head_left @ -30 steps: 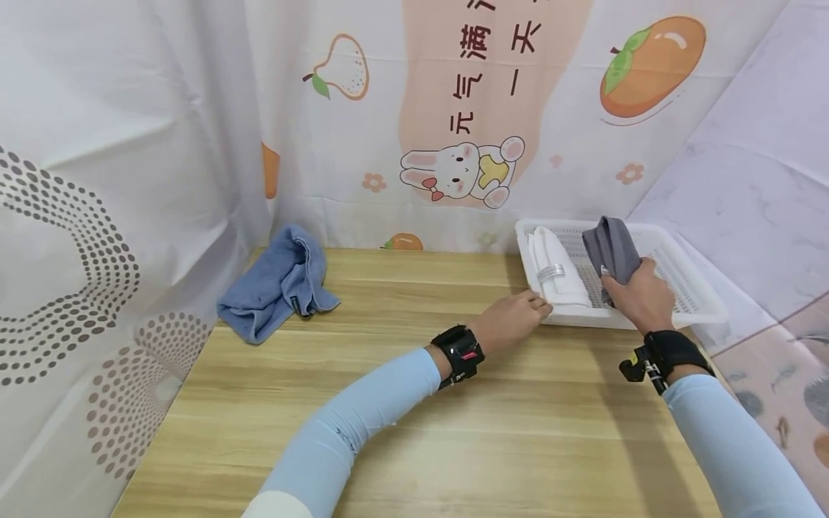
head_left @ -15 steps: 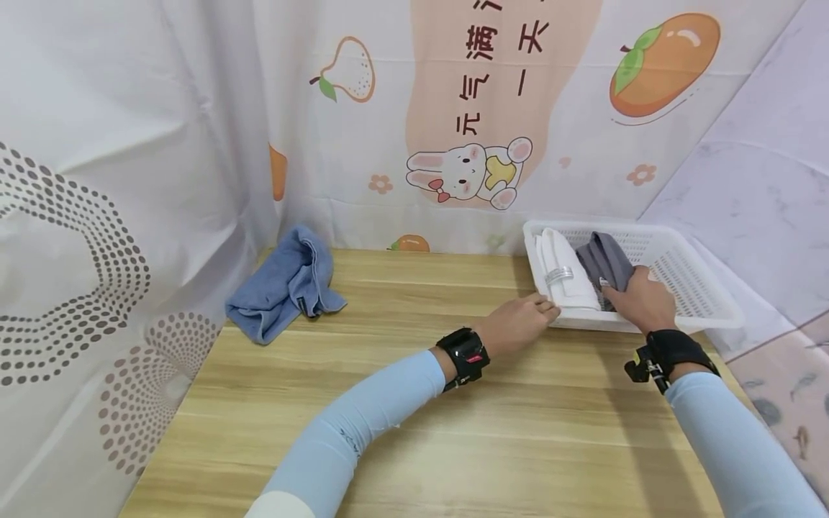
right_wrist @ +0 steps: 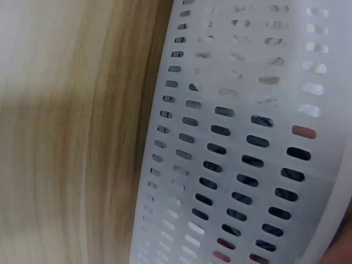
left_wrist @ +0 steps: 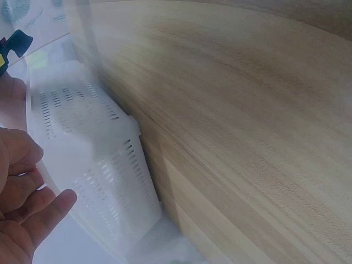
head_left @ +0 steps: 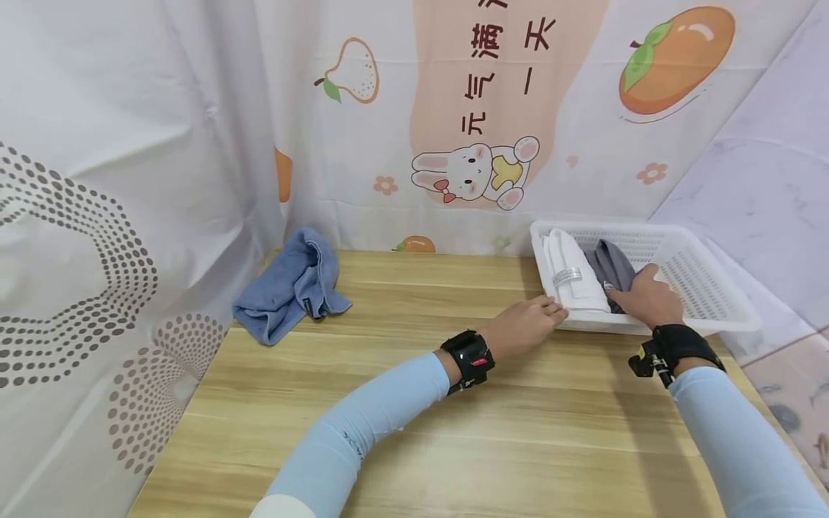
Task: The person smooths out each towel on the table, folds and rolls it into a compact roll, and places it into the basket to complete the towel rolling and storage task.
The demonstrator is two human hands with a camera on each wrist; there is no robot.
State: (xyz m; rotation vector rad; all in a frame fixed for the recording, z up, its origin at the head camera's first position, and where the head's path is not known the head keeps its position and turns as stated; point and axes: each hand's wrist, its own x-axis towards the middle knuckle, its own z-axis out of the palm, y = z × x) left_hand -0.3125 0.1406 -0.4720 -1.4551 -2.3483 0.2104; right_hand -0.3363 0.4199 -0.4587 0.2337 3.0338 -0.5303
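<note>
A white slotted basket (head_left: 712,288) stands at the table's far right. A rolled white napkin (head_left: 578,284) with a silver ring lies in its left part, and a grey napkin (head_left: 612,262) lies right beside it. My right hand (head_left: 637,291) reaches over the front rim and grips the grey napkin's near end, low inside the basket; its fingertips are hidden. My left hand (head_left: 549,314) rests on the table with relaxed fingers against the basket's front left corner. The left wrist view shows those fingers (left_wrist: 33,214) beside the basket wall (left_wrist: 110,181). The right wrist view shows only the basket wall (right_wrist: 231,137).
A crumpled blue towel (head_left: 294,284) lies at the back left of the wooden table (head_left: 421,403). Printed curtains hang close behind and along the left side. A pale marbled wall stands to the right of the basket.
My right hand has lowered the grey napkin from above the rim down into the basket next to the white napkin. The left hand has stayed at the basket's corner.
</note>
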